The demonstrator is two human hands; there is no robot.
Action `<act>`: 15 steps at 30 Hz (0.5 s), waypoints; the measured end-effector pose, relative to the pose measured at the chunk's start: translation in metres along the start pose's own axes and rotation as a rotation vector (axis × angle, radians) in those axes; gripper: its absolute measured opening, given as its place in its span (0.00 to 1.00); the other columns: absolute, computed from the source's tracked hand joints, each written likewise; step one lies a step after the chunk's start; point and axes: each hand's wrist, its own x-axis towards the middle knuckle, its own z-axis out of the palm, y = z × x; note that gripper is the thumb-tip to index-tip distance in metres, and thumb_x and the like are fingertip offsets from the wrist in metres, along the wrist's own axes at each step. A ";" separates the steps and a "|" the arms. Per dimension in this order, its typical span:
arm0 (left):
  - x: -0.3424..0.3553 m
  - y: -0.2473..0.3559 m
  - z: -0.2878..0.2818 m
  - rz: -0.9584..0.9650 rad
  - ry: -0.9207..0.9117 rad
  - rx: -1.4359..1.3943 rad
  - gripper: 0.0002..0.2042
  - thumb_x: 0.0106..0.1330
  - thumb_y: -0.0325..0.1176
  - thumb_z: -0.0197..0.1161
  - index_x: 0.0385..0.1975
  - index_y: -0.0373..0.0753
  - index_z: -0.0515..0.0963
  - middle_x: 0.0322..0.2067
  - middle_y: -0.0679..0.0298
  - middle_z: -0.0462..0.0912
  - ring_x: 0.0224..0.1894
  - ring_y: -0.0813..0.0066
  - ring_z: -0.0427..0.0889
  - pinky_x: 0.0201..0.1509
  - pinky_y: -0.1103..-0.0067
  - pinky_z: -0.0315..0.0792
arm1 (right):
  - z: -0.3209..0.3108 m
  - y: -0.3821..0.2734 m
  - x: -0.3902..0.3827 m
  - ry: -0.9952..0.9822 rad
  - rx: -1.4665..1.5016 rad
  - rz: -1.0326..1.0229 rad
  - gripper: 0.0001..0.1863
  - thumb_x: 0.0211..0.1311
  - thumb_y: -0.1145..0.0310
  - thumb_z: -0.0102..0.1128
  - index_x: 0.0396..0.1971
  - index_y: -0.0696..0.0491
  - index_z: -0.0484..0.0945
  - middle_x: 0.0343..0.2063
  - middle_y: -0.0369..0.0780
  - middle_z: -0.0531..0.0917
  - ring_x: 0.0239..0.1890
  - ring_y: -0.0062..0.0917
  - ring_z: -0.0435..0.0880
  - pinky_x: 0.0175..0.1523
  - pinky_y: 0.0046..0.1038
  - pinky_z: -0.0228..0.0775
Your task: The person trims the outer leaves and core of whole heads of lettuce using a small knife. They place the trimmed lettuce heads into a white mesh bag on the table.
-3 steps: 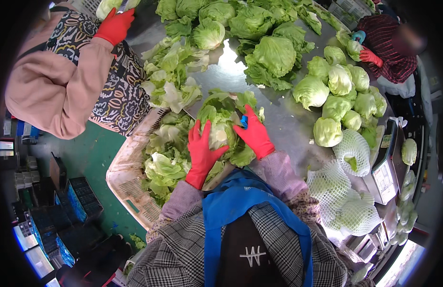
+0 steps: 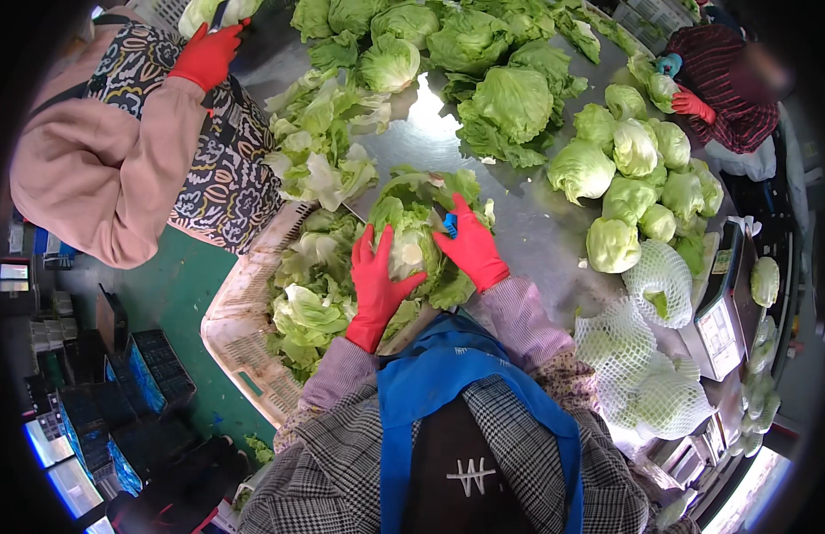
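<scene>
My left hand (image 2: 374, 276) in a red glove rests against a lettuce head with a pale cut stem (image 2: 413, 254), its fingers spread over the left side. On the head's right, my red-gloved right hand (image 2: 473, 247) holds a small blue tool (image 2: 450, 227), whose working end I cannot make out. Torn outer leaves surround the head, and a pile of loose leaves (image 2: 310, 307) lies to the lower left in a pinkish plastic crate (image 2: 226, 325) at the steel table's (image 2: 541, 240) edge.
Lettuce heads (image 2: 582, 173) are heaped at right beside foam mesh sleeves (image 2: 613, 347) and a boxy device (image 2: 719, 334). Leafy lettuces (image 2: 506, 98) lie farther back. Co-workers in red gloves stand at left (image 2: 101, 178) and upper right (image 2: 724, 125). Dark crates (image 2: 159, 374) stand at lower left.
My right fingers have shifted slightly up and left with the blue tool. The left co-worker's gloved hand has moved a little left and down, and a dark tool now shows above it.
</scene>
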 end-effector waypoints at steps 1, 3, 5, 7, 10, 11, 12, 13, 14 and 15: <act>0.000 -0.002 0.000 0.007 0.000 -0.005 0.46 0.36 0.43 0.77 0.61 0.43 0.62 0.60 0.47 0.59 0.58 0.48 0.62 0.61 0.61 0.58 | 0.000 -0.004 0.002 -0.020 -0.038 -0.007 0.41 0.49 0.60 0.63 0.63 0.51 0.54 0.40 0.48 0.78 0.36 0.42 0.80 0.40 0.36 0.72; 0.001 -0.008 0.000 0.022 -0.002 -0.017 0.46 0.36 0.43 0.77 0.61 0.43 0.62 0.61 0.47 0.58 0.59 0.49 0.61 0.61 0.62 0.58 | 0.001 -0.001 0.012 -0.079 -0.117 0.062 0.41 0.48 0.62 0.63 0.62 0.53 0.55 0.38 0.48 0.79 0.36 0.41 0.80 0.40 0.36 0.72; -0.002 -0.017 0.001 -0.002 -0.019 -0.095 0.46 0.37 0.44 0.76 0.61 0.42 0.61 0.62 0.48 0.57 0.61 0.50 0.60 0.63 0.63 0.57 | -0.001 0.015 0.027 -0.150 -0.200 0.215 0.40 0.47 0.64 0.63 0.62 0.55 0.56 0.35 0.47 0.80 0.36 0.40 0.80 0.41 0.36 0.71; 0.000 -0.024 -0.003 -0.014 -0.032 -0.164 0.46 0.38 0.43 0.76 0.62 0.42 0.61 0.62 0.48 0.56 0.63 0.52 0.59 0.64 0.64 0.56 | 0.004 0.026 0.021 -0.057 -0.049 0.099 0.39 0.46 0.65 0.63 0.61 0.54 0.57 0.34 0.49 0.80 0.35 0.42 0.80 0.40 0.37 0.71; 0.005 -0.025 -0.010 -0.046 -0.061 -0.278 0.45 0.41 0.41 0.75 0.62 0.40 0.59 0.63 0.49 0.56 0.65 0.56 0.57 0.65 0.66 0.56 | 0.016 0.028 0.029 -0.026 -0.086 -0.004 0.38 0.46 0.66 0.62 0.60 0.53 0.58 0.34 0.50 0.80 0.33 0.44 0.80 0.38 0.41 0.71; 0.003 -0.026 -0.010 -0.080 -0.010 -0.271 0.45 0.41 0.39 0.75 0.62 0.39 0.59 0.62 0.48 0.56 0.65 0.55 0.56 0.65 0.66 0.55 | 0.017 0.024 0.031 -0.034 -0.143 -0.027 0.37 0.46 0.66 0.62 0.59 0.52 0.58 0.34 0.50 0.80 0.33 0.45 0.80 0.37 0.42 0.71; 0.000 -0.029 -0.010 -0.113 0.042 -0.265 0.45 0.41 0.37 0.75 0.62 0.39 0.58 0.62 0.48 0.57 0.65 0.55 0.56 0.65 0.67 0.55 | 0.013 0.023 0.030 -0.091 -0.125 0.003 0.36 0.47 0.67 0.61 0.59 0.53 0.59 0.34 0.51 0.79 0.32 0.45 0.80 0.37 0.41 0.71; -0.002 -0.033 -0.010 -0.147 0.096 -0.257 0.45 0.42 0.35 0.75 0.63 0.38 0.58 0.62 0.47 0.57 0.65 0.54 0.56 0.66 0.67 0.54 | 0.011 0.019 0.027 -0.102 -0.114 -0.011 0.35 0.47 0.67 0.60 0.59 0.52 0.60 0.34 0.51 0.79 0.32 0.45 0.80 0.36 0.41 0.71; -0.006 -0.036 -0.011 -0.290 0.090 -0.399 0.44 0.44 0.37 0.73 0.63 0.37 0.57 0.62 0.48 0.57 0.65 0.56 0.56 0.66 0.68 0.53 | 0.010 0.016 0.022 -0.112 -0.102 -0.026 0.35 0.47 0.67 0.60 0.59 0.52 0.60 0.34 0.51 0.79 0.32 0.44 0.80 0.36 0.41 0.71; -0.010 -0.039 -0.012 -0.433 0.084 -0.541 0.43 0.47 0.38 0.72 0.63 0.36 0.56 0.63 0.49 0.57 0.66 0.57 0.55 0.66 0.69 0.53 | 0.010 0.011 0.016 -0.123 -0.091 -0.040 0.35 0.47 0.68 0.59 0.59 0.52 0.60 0.33 0.50 0.79 0.32 0.44 0.80 0.36 0.41 0.71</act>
